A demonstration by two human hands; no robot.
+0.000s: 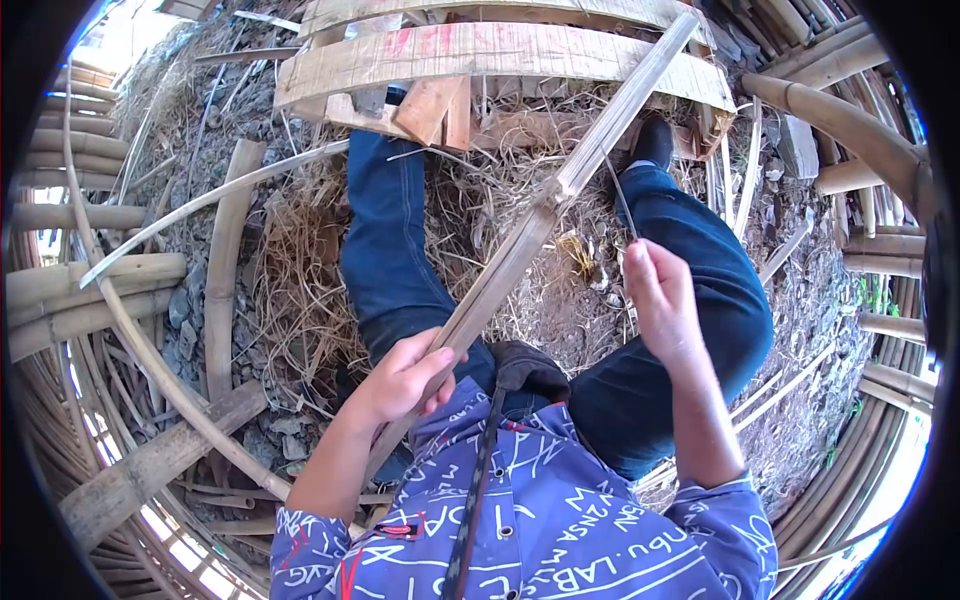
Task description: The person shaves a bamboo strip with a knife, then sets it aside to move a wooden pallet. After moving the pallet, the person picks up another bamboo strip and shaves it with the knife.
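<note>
My left hand (405, 380) is wrapped round the lower part of a long split bamboo piece (500, 258). The bamboo slants up to the right, with a node at its middle, and its far end lies over a pale wooden plank (500, 52). To the right of the bamboo, my right hand (660, 285) is closed in a pinch on a thin dark strip (622, 192). The strip runs up from my fingertips towards the bamboo's edge; whether it is joined there I cannot tell.
Wood shavings (310, 270) and straw cover the ground between and beside my legs. A thin curved strip (210, 200) and a short bamboo length (228, 260) lie at the left. Bamboo poles (840, 115) stand on the right, and a wood block (428, 108) leans below the plank.
</note>
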